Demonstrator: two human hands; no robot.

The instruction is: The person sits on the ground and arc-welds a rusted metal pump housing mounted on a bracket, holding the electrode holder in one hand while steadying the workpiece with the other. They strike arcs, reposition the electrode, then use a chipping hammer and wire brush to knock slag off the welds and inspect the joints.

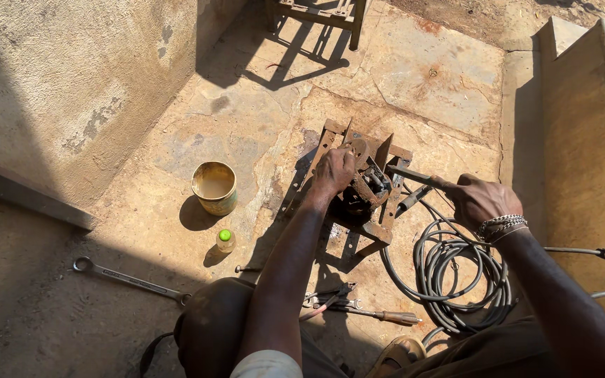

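A rusty metal frame [379,231] with a dark mechanical part clamped in its middle stands on the stone floor. My left hand [333,172] rests on top of the part, fingers curled over it. My right hand [476,199] is closed around the end of a long dark metal rod [409,175] that reaches left into the part. A metal bracelet sits on my right wrist.
A tin can [214,187] of murky liquid and a small green-capped bottle [225,239] stand left of the frame. A long spanner [129,278] lies at lower left. Pliers and a screwdriver [384,316] lie near my knee. Coiled black cable [456,276] lies right. Walls flank both sides.
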